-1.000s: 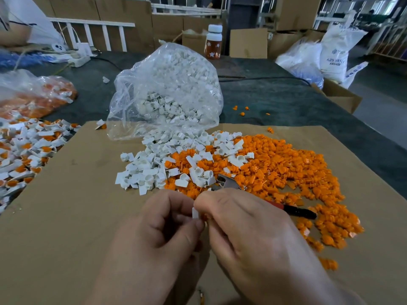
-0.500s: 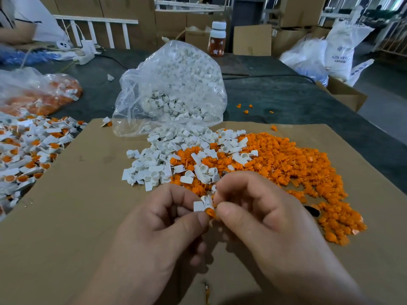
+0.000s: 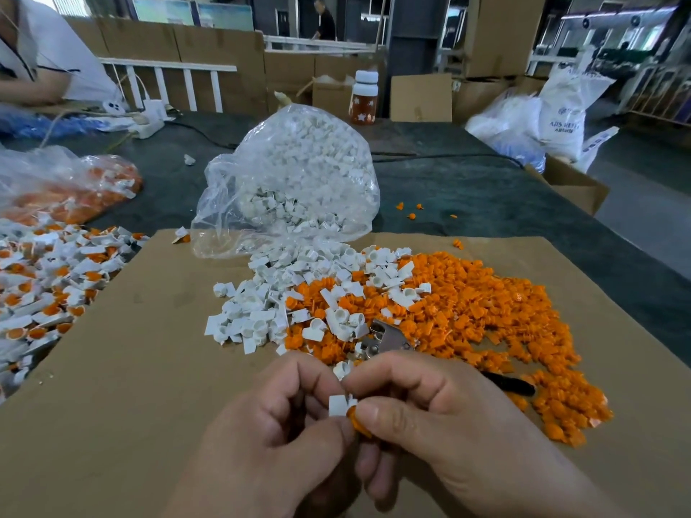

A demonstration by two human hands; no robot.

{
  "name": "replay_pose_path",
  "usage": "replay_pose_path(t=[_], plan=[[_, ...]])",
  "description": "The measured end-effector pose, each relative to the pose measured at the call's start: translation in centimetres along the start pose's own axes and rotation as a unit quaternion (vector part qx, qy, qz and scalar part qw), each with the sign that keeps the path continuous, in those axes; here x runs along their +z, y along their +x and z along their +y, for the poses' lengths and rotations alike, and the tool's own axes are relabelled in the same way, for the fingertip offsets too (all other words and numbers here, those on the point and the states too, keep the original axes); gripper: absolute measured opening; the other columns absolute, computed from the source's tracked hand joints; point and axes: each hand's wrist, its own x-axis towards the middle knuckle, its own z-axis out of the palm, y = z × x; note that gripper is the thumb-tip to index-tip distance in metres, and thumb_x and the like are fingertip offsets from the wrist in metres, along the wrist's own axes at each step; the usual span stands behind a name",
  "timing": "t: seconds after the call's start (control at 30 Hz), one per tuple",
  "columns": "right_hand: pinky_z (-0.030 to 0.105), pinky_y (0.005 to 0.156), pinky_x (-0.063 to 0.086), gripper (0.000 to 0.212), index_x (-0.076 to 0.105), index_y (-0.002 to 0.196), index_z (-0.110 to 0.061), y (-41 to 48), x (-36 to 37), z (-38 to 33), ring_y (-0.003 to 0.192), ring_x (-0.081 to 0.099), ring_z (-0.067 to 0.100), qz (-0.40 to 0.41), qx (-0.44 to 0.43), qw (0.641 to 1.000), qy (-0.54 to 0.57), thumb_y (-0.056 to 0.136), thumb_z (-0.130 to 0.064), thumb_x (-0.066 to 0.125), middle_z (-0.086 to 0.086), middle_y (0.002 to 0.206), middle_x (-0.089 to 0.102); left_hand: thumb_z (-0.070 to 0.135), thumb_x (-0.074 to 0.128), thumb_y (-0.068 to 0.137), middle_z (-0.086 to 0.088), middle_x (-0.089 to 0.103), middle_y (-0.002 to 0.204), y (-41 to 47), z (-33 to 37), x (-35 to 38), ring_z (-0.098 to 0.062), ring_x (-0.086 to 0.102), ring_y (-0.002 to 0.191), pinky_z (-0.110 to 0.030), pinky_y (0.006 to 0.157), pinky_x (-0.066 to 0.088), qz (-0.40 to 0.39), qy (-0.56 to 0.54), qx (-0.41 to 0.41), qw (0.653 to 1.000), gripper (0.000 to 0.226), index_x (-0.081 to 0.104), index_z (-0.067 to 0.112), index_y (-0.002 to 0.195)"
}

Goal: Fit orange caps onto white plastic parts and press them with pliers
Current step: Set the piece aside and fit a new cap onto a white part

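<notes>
At the far left of the frame I see a heap of assembled white-and-orange pieces [image 3: 48,278] lying off the cardboard's edge; above it, in the upper left, a clear bag of orange caps [image 3: 71,188] rests on the dark table [image 3: 486,188]. The brown cardboard sheet [image 3: 123,386] fills the lower frame. Near the upper middle a clear plastic bag of white parts [image 3: 295,181] slumps open onto the cardboard, and loose white plastic parts [image 3: 261,308] spill from its mouth toward me.

At lower centre my left hand [image 3: 273,431] is curled narrow, thumb and fingers pinched on a small white part [image 3: 338,404]; touching that part on its right is an orange cap [image 3: 357,424], pinned under the thumb of my right hand [image 3: 441,416], which is likewise closed tight round it; whether the cap is seated I cannot tell. Just above the right hand's knuckles the metal head of the pliers [image 3: 385,340] lies on the pile, its dark handle [image 3: 512,385] showing to the right of the hand. Right of centre spreads the loose heap of orange caps [image 3: 493,315]; a bottle with a white lid [image 3: 364,97] stands at the table's far edge.
</notes>
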Motion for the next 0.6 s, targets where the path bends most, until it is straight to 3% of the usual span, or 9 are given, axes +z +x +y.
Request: replay_pose_path(t=[0.17, 0.33, 0.5, 0.6], plan=[[0.034, 0.062, 0.058, 0.011, 0.07, 0.101, -0.025, 0.0, 0.1, 0.2, 0.063, 0.069, 0.026, 0.0, -0.005, 1.0, -0.006, 0.092, -0.022, 0.064, 0.012, 0.073, 0.07, 0.039, 0.074, 0.053, -0.008, 0.06, 0.056, 0.0, 0.6, 0.2, -0.019, 0.051, 0.046, -0.025, 0.043, 0.038, 0.004, -0.008, 0.003, 1.0, 0.024, 0.066, 0.023, 0.07], [0.036, 0.057, 0.054, 0.01, 0.068, 0.098, -0.027, 0.2, 0.4, 0.5, 0.058, 0.067, 0.025, 0.012, -0.032, 0.999, -0.011, 0.089, -0.029, 0.064, 0.009, 0.068, 0.069, 0.03, 0.077, 0.054, -0.025, 0.056, 0.055, -0.1, 1.2, 0.8, -0.022, 0.044, 0.041, -0.023, 0.042, 0.034, -0.003, -0.085, -0.012, 0.996, 0.024, 0.065, 0.015, 0.067], [0.042, 0.054, 0.053, 0.004, 0.066, 0.09, -0.027, 0.2, 0.7, 0.5, 0.053, 0.064, 0.024, 0.024, -0.024, 0.999, -0.02, 0.088, -0.026, 0.063, 0.009, 0.063, 0.068, 0.032, 0.075, 0.051, -0.015, 0.056, 0.052, -0.1, 1.4, 1.0, -0.02, 0.046, 0.04, -0.022, 0.04, 0.035, 0.022, -0.069, -0.012, 0.997, 0.025, 0.064, 0.015, 0.065], [0.036, 0.051, 0.052, 0.005, 0.065, 0.089, -0.027, 0.2, 0.8, 0.4, 0.051, 0.063, 0.022, 0.036, -0.019, 0.999, -0.03, 0.088, -0.023, 0.063, 0.008, 0.061, 0.067, 0.031, 0.076, 0.05, -0.013, 0.051, 0.049, 0.0, 1.4, 1.0, -0.02, 0.045, 0.039, -0.022, 0.038, 0.034, 0.028, -0.08, -0.027, 0.996, 0.025, 0.064, 0.015, 0.064]])
